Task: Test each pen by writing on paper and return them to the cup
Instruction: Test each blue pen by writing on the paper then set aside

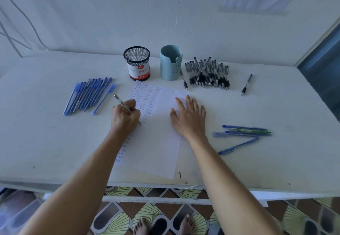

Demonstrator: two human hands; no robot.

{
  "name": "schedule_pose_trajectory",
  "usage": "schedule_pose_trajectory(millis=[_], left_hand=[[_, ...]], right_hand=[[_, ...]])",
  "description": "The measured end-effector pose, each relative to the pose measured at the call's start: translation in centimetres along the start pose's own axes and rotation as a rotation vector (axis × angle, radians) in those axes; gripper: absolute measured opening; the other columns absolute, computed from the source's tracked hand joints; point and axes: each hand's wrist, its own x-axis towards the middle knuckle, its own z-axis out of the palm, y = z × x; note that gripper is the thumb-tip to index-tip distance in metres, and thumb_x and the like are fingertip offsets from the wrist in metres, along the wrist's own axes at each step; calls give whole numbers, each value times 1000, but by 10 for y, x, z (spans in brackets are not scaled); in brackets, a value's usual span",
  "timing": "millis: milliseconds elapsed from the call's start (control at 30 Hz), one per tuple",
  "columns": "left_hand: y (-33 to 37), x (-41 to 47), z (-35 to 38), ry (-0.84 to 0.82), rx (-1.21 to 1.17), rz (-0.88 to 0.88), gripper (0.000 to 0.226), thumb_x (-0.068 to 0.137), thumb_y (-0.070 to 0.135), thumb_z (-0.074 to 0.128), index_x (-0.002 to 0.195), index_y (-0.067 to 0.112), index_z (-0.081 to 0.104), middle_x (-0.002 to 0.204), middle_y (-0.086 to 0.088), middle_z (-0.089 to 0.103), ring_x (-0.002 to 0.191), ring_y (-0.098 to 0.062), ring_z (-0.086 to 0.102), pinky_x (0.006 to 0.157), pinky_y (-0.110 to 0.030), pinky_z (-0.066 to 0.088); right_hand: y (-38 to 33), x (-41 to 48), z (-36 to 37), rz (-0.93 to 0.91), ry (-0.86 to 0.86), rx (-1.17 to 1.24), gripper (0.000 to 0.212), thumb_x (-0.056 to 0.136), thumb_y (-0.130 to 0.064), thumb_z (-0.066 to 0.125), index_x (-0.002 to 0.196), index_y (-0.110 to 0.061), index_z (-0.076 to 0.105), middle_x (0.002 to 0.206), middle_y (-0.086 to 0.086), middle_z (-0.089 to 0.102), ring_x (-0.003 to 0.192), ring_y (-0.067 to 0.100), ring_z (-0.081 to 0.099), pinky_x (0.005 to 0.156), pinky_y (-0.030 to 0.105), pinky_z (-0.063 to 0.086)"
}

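Pen on paper, blue pens beside

cups behind paper, pens left

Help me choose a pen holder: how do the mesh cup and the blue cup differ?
The mesh cup is black wire with a red-and-white label; the blue cup is solid. The mesh cup's rim is an even circle; the blue cup's rim dips in a notch. Both stand upright, side by side.
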Motion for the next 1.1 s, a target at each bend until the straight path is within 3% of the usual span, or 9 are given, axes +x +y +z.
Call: schedule_pose_trajectory(millis=[100,300,700,900,1100], left_hand=[[0,0,0,-8,-33,5,43,65,-16,47,59,18,22,56,2,21,50,-8,18,41,-18,12],[-5,2,2,-27,-2,20,43,64,-14,49,59,18,21,58,0,21,57,-15,19,50,-26,12],[-2,1,3,-53,-8,28,43,64,-14,49,58,18,21,57,1,21,57,-16,19,53,-27,13],[-2,2,3,-74,-29,10,42,64,-13,51,57,18,22,55,2,23,56,-16,21,52,-26,16],[-2,0,1,-89,-35,47,39,65,-14,52,57,16,29,54,1,29,52,-10,23,46,-23,20]], right_hand=[[0,-1,-2,-11,-19,28,60,101,-51,32,157,-35,18,168,3,1,154,23,-1,121,52,-3],[1,-3,-1,-39,58,108,53,91,-57,51,135,-30,42,164,2,16,152,20,9,120,52,1],[2,-3,1,-49,48,71,58,89,-61,51,136,-30,39,164,1,17,152,20,7,119,53,1],[2,-3,-1,-96,-29,-3,71,84,-78,43,141,-36,33,166,0,6,153,22,2,118,59,-1],[2,-2,-1,-79,-35,-10,73,82,-80,43,141,-39,32,167,3,5,153,24,1,118,58,-1]])
